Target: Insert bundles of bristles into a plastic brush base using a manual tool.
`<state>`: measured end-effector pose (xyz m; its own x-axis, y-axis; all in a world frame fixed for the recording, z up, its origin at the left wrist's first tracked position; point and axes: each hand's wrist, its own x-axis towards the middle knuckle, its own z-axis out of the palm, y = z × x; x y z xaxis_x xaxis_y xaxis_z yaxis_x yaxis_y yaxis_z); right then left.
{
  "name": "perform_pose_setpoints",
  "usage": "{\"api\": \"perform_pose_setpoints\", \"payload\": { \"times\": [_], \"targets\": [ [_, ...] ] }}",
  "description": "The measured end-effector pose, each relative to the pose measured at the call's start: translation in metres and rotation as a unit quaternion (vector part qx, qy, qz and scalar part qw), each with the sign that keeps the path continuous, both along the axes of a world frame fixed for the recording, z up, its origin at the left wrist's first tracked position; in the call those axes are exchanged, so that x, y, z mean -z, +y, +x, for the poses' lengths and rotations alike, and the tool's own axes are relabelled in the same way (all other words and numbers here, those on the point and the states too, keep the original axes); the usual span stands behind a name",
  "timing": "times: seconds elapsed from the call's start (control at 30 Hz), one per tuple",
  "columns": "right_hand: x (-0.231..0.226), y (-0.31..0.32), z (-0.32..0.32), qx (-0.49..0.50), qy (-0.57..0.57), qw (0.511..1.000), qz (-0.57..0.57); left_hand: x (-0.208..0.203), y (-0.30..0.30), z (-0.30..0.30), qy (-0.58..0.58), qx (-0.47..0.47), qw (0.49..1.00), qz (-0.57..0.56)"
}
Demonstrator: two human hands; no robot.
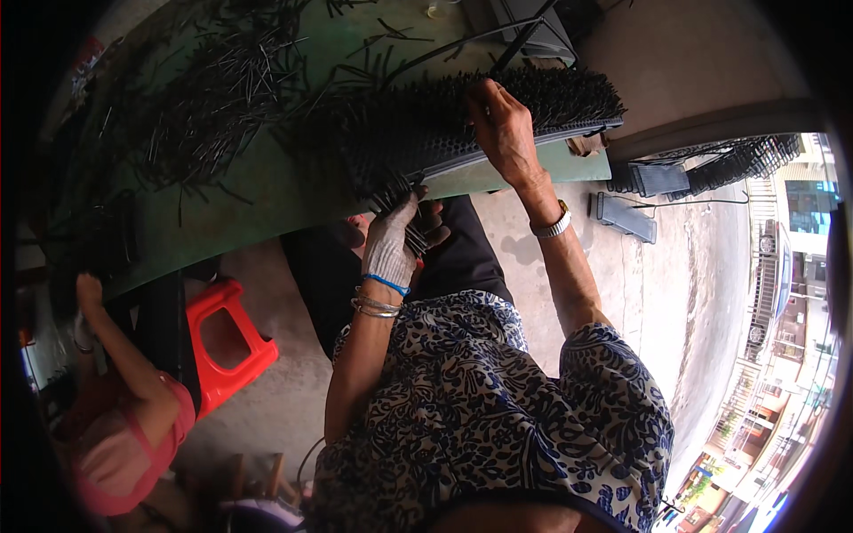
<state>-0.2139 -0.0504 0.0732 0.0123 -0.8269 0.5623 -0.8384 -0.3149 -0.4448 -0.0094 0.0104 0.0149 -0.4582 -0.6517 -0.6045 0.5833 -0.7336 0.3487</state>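
At the far left, one co-worker in pink (133,444) is seen, one hand raised to the edge of a single green table (240,222). One red plastic stool (267,346) is placed beside that person. Across the table's left half, loose black strips (213,111) are heaped, too many to be counted. Near the table's front edge, one bundle of black strips (391,189) is clamped in the gloved left hand (391,235), above whose wrist one blue band and several metal bangles are worn. At the top edge, one clear cup (440,9) is partly seen; its contents cannot be told. Right of the heap, one perforated panel (577,131) is laid on the table, its far part densely filled with upright strips. Over these, the fingertips of the bare right hand (484,98) are pressed together; whether a strip is pinched cannot be told. One wristwatch (554,226) is worn there. Farther right, one grey panel (626,218) is seen on the ground.
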Motion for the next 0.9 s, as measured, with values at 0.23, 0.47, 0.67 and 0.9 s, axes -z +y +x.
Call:
{"api": "perform_pose_setpoints", "payload": {
  "times": [0.23,0.47,0.67,0.9],
  "targets": [
    [0.002,-0.003,0.0,-0.001,-0.04,0.999,0.011,0.004,0.001,0.0,-0.013,-0.002,0.999,-0.029],
    [-0.004,-0.004,-0.004,0.0,-0.006,1.0,-0.006,-0.011,0.0,0.001,-0.071,0.025,0.996,-0.041],
    [-0.007,-0.006,-0.004,-0.023,0.001,1.0,0.002,-0.013,-0.002,0.003,-0.103,0.048,0.993,-0.037],
    [-0.008,-0.014,-0.008,-0.065,0.03,0.997,-0.01,-0.011,-0.003,0.001,-0.081,0.056,0.995,-0.024]
  ]
}}
